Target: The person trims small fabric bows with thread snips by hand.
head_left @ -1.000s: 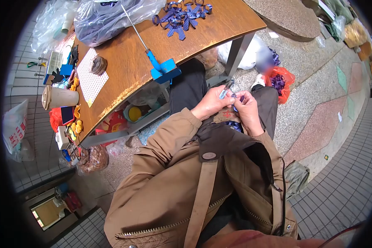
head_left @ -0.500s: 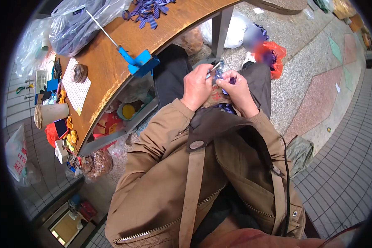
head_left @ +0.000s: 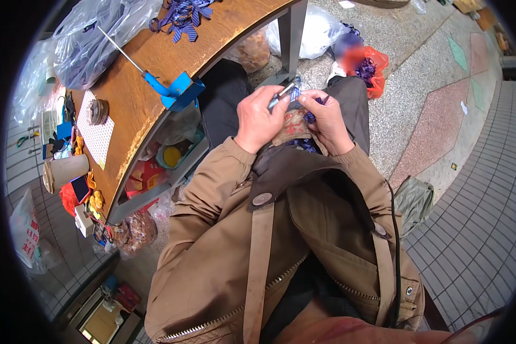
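My left hand is closed around a slim metal tool with a light-blue part; its exact kind is hard to make out. Opposite it, my right hand pinches a small blue-and-white striped fabric piece at the tool's tip. Dark purple striped fabric also shows at the right fingers. Beneath both hands, a tan cloth with red marks lies over my lap, with more dark-blue patterned fabric on it.
Left of me is a curved wooden table bearing a blue holder with a metal rod, striped fabric pieces and a plastic bag. A red bag of purple fabric and a white bag sit on the floor.
The view has shifted, so the table appears further left. My hands stay close together, and the metal tool and striped fabric between them have turned into clearer view.
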The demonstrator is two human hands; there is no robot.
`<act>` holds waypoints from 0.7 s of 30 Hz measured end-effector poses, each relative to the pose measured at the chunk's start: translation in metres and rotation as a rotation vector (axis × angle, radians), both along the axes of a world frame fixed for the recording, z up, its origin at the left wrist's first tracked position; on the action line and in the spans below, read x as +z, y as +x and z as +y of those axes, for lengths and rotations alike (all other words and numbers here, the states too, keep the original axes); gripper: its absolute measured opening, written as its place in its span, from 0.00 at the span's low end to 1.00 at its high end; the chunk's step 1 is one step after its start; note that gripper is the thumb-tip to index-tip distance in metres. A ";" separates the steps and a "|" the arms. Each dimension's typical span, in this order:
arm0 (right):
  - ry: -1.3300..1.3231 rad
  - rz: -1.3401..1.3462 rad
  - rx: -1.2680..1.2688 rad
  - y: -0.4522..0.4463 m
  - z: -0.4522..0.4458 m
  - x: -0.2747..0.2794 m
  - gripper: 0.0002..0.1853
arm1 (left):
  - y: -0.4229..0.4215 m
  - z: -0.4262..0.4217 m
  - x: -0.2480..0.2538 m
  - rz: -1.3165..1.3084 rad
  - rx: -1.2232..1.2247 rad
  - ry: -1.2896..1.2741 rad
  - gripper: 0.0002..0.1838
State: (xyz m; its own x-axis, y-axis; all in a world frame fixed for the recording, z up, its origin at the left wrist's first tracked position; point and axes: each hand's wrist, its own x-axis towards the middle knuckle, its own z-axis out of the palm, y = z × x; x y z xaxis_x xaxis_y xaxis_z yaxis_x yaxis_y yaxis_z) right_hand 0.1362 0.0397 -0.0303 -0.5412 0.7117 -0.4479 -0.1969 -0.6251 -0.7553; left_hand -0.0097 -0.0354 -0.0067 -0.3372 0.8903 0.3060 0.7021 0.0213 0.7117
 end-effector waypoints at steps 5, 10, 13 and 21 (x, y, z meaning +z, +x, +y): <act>-0.168 0.099 0.001 0.002 0.005 -0.004 0.03 | -0.007 -0.002 0.009 0.035 0.065 -0.155 0.09; -0.213 0.114 -0.015 0.003 0.004 -0.005 0.03 | -0.002 -0.004 0.007 0.152 0.059 -0.185 0.11; -0.160 0.078 -0.011 0.002 0.002 -0.006 0.02 | -0.001 -0.003 0.006 0.191 0.051 -0.162 0.10; 0.002 -0.045 0.001 0.000 -0.001 -0.003 0.01 | -0.002 -0.005 -0.001 0.210 0.034 -0.157 0.10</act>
